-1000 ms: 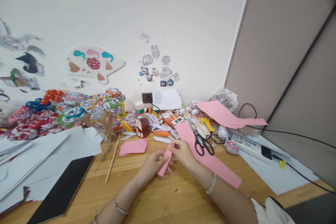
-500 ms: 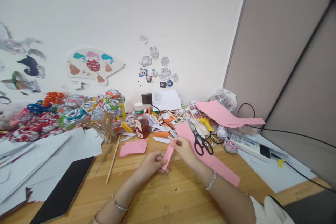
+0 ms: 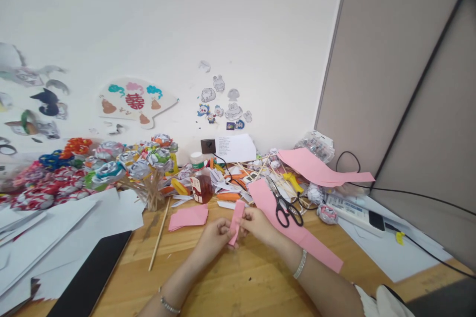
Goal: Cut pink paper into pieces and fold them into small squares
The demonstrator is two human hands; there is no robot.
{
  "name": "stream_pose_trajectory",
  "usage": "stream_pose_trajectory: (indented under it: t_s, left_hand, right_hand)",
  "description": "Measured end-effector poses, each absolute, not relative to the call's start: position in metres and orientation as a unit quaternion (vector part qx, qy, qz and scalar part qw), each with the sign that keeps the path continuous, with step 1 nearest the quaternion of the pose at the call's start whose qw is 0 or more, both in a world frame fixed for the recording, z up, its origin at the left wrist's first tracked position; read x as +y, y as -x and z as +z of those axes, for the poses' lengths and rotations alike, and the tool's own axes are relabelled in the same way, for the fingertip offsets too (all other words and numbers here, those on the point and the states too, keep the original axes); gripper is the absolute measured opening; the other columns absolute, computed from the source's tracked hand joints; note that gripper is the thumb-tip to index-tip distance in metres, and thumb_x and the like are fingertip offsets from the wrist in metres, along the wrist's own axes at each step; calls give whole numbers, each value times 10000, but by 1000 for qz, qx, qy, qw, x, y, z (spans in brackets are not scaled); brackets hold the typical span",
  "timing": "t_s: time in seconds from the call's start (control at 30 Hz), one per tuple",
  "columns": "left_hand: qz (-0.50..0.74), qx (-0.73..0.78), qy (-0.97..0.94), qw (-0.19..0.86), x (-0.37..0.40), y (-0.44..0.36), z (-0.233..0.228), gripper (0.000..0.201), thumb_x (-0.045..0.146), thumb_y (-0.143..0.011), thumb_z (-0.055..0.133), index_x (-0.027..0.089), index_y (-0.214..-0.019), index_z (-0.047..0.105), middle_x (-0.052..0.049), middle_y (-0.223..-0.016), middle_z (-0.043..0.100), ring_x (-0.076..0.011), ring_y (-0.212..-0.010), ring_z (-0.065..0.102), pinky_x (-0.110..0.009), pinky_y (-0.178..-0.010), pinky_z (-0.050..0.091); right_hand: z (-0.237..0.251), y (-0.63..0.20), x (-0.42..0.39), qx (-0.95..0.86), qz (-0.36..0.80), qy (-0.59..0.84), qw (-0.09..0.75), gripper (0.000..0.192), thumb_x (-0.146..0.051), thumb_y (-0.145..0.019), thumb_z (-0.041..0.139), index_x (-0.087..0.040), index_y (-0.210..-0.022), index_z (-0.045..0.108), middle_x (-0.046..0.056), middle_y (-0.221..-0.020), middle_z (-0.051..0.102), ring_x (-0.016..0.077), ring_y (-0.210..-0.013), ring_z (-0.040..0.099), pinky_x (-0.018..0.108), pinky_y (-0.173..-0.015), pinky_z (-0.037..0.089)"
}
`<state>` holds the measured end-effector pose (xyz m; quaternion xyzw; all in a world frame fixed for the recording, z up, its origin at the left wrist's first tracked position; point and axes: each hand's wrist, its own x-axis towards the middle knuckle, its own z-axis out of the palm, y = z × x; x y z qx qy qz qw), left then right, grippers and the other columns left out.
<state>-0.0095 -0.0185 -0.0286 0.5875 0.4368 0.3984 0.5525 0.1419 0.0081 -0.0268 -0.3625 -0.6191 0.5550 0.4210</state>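
A narrow folded strip of pink paper [image 3: 238, 213] is held up just above the wooden table. My left hand [image 3: 217, 237] pinches its lower end between thumb and fingers. My right hand [image 3: 256, 225] is closed on the strip's right edge, around its middle. Left of my hands lies a small stack of pink paper pieces [image 3: 189, 217]. A long pink sheet [image 3: 316, 247] stretches out beside my right forearm, and black-handled scissors [image 3: 285, 209] rest on it.
A wooden stick [image 3: 159, 235] and a black flat panel [image 3: 91, 275] lie to the left, near white sheets [image 3: 48, 242]. Behind stand a bottle of dark red liquid [image 3: 201, 181] and paper flowers [image 3: 148, 158] on sticks. A power strip [image 3: 353, 215] sits at right.
My right hand has slid down from the strip's top end to its middle, leaving the upper end exposed. The strip stands more upright. The view has tilted up slightly.
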Motion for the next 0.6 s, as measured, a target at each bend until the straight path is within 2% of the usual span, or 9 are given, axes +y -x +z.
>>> stream_pose_trajectory:
  t_s: [0.2, 0.6]
  left_hand:
    - [369, 434, -580, 582, -19, 11, -27, 288, 398, -634, 635, 149, -687, 501, -7, -556, 644, -144, -505, 605, -228, -474, 441]
    - [355, 411, -577, 610, -24, 10, -23, 259, 361, -628, 652, 146, -691, 522, -2, -602, 645, -147, -507, 615, -242, -493, 457]
  right_hand:
    - [-32, -141, 14, -593, 575, 350, 443, 377, -492, -653, 575, -149, -529, 477, -29, -435, 525, 82, -360, 463, 196, -378, 329]
    - [-28, -145, 16, -564, 531, 348, 529, 379, -479, -737, 496, -164, -529, 456, -46, -436, 479, 66, -360, 403, 192, -373, 293]
